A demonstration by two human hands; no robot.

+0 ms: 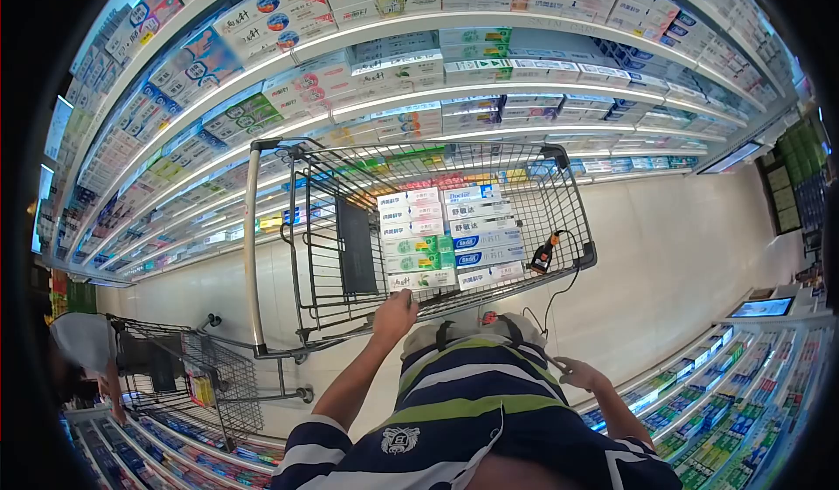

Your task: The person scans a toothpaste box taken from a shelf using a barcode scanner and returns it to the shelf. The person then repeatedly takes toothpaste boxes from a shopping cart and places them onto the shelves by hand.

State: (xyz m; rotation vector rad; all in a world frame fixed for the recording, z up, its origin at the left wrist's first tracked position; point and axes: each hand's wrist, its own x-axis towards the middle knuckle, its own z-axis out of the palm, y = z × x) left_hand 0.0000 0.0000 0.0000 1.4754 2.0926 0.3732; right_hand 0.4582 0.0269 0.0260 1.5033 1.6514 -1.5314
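A wire shopping cart (306, 302) stands in front of me. My left hand (396, 315) is closed on its near top rim, beside the toothpaste boxes. Inside the basket, several toothpaste boxes lie in two stacked columns, among them a green-and-white box (418, 247) and a blue-and-white box (488, 257). A small black object with an orange label (545, 254) rests near the basket's right end, and a dark cord runs from it over the rim towards my waist. My right hand (581, 374) hangs beside my hip, fingers apart, holding nothing.
Shelves of boxed toothpaste (393, 75) curve along the far side of the aisle. More stocked shelves (717, 403) stand behind me at right. At lower left, another person (86, 341) is beside a second cart (223, 394). Pale floor (664, 245) extends to the right.
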